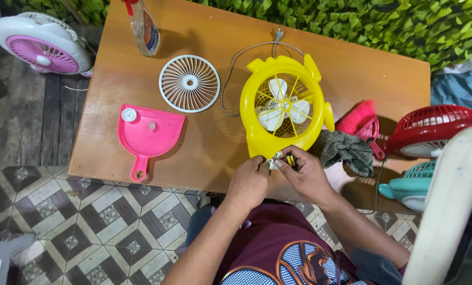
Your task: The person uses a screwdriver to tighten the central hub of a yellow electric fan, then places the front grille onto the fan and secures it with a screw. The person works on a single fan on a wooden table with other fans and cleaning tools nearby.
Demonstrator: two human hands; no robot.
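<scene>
A yellow fan [281, 107] with white blades lies flat on the wooden table [204, 148], its grey cord running toward the far edge. My left hand [248, 183] and my right hand [304, 173] meet at the fan's near rim. The right hand's fingers pinch a small yellow and black tool [290, 160] against that rim. The left hand's fingertips press on a small white part [272, 163] at the same spot. What lies under the fingers is hidden.
A white round fan grille [189, 83] and a pink dustpan [147, 133] lie left of the fan. A pink brush [360, 122] and a grey cloth [346, 150] lie right. A spray bottle [144, 27] stands at the far edge. Other fans stand around the table.
</scene>
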